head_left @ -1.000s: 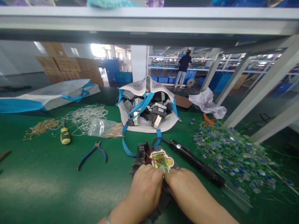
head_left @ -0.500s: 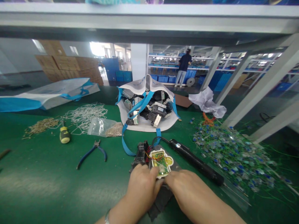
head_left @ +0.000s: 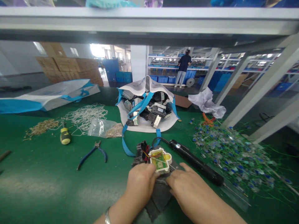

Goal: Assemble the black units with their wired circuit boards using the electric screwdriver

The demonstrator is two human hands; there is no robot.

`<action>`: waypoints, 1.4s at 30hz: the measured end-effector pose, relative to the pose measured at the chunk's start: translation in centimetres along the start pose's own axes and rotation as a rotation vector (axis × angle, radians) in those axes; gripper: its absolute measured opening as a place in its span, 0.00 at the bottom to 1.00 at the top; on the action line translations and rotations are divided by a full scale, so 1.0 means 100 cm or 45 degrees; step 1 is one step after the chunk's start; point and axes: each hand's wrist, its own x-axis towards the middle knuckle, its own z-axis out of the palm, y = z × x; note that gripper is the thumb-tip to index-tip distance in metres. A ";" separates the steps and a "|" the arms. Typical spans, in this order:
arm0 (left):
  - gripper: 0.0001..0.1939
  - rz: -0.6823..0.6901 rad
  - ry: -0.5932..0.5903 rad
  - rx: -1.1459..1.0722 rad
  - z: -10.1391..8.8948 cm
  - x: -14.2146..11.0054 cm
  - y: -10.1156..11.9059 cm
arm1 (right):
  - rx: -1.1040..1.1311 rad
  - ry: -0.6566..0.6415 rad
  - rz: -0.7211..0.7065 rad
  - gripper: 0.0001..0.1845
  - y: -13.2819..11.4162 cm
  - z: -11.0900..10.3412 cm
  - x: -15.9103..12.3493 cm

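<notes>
My left hand (head_left: 142, 179) is closed on the lower left edge of a white plastic housing (head_left: 166, 170) that has a green circuit board (head_left: 160, 164) inside. Thin red and yellow wires run from the housing to a black plastic part (head_left: 140, 153) on its left. Close by on the right, my right hand (head_left: 184, 183) has bent fingers at the housing's lower right corner and one finger raised. A thin pale sliver shows between that hand and the board; what it is cannot be made out. Dark grey material (head_left: 161, 196) lies beneath both hands.
A black electric screwdriver (head_left: 196, 161) lies to the right, beside a heap of green-wired pieces (head_left: 233, 158). Ahead stands a white bag (head_left: 149, 126) of similar units. Blue-handled cutters (head_left: 93, 152), a yellow-black screwdriver (head_left: 65, 136) and a bag of screws (head_left: 114, 130) lie left. A person (head_left: 184, 67) stands far back.
My right hand has drawn slightly right from the housing, and one finger has lifted. The housing has shifted a little up and left, uncovering more of its lower right edge.
</notes>
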 end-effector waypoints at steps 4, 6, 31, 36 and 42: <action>0.06 -0.150 -0.182 -0.200 -0.016 0.003 -0.008 | -0.057 0.087 0.106 0.13 0.004 -0.005 0.003; 0.06 -0.147 -0.284 -0.238 -0.023 0.006 -0.013 | -0.051 0.124 0.118 0.13 0.007 -0.006 0.006; 0.07 -0.109 -0.532 -0.637 -0.044 0.013 -0.036 | 0.399 0.579 0.004 0.25 0.046 0.023 0.034; 0.07 -0.058 -0.566 -0.650 -0.044 0.014 -0.038 | 0.590 0.552 -0.023 0.22 0.045 0.029 0.041; 0.09 0.013 -0.523 -0.546 -0.040 0.013 -0.038 | 0.294 0.476 -0.176 0.21 0.035 0.026 0.035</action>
